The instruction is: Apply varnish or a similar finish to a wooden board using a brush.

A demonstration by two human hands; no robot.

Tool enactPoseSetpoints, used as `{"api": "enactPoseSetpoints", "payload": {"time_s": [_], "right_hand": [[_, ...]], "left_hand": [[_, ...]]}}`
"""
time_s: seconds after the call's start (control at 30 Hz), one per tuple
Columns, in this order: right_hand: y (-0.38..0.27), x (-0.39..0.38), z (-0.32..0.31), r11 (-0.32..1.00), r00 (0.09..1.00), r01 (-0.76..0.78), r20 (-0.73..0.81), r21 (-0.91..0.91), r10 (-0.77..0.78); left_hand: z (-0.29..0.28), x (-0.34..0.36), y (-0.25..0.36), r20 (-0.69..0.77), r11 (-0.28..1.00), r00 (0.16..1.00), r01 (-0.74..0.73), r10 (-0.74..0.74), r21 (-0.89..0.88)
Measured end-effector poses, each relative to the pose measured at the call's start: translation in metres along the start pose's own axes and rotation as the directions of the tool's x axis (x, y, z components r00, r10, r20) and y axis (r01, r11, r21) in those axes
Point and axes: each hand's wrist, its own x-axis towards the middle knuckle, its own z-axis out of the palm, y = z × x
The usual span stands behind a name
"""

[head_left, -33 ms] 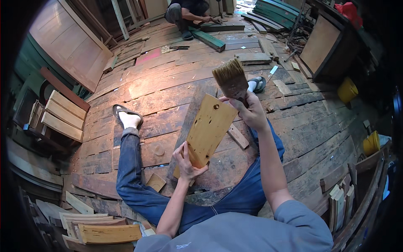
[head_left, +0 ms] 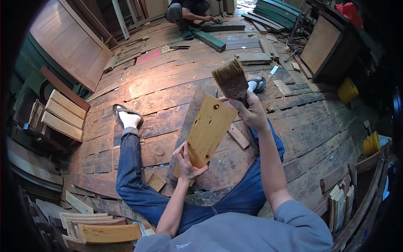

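A yellowish wooden board (head_left: 210,128) with small dark holes and one round hole near its upper end is tilted up between my hands. My left hand (head_left: 189,164) grips its lower end, thumb on one edge and fingers on the other. My right hand (head_left: 250,112) is closed round the handle of a wide paintbrush (head_left: 231,80), bristles pointing up; its fingertips reach the board's upper right corner. Most of the brush handle is hidden by the hand. Under the board, a long grey plank (head_left: 184,138) lies between my legs.
Several curved boards (head_left: 110,234) are stacked at lower left, with pale slats (head_left: 63,110) farther up. A person (head_left: 187,17) crouches at the far side beside a green beam (head_left: 208,40). Yellow buckets (head_left: 347,90) stand at right. A small wood block (head_left: 238,137) lies near my right knee.
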Motion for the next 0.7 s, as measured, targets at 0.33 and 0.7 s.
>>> {"api": "enactPoseSetpoints", "payload": {"time_s": [0.33,0.7], "right_hand": [[0.019,0.007,0.001,0.999,0.988,0.051,-0.147,-0.001,-0.05],[0.084,-0.067,0.02,0.965,0.884,-0.185,-0.399,0.185,0.245]], "left_hand": [[-0.008,0.015,0.003,0.024,0.988,0.997,0.081,-0.079,-0.133],[-0.01,0.104,-0.002,-0.023,0.844,0.876,0.457,-0.482,-0.282]]}}
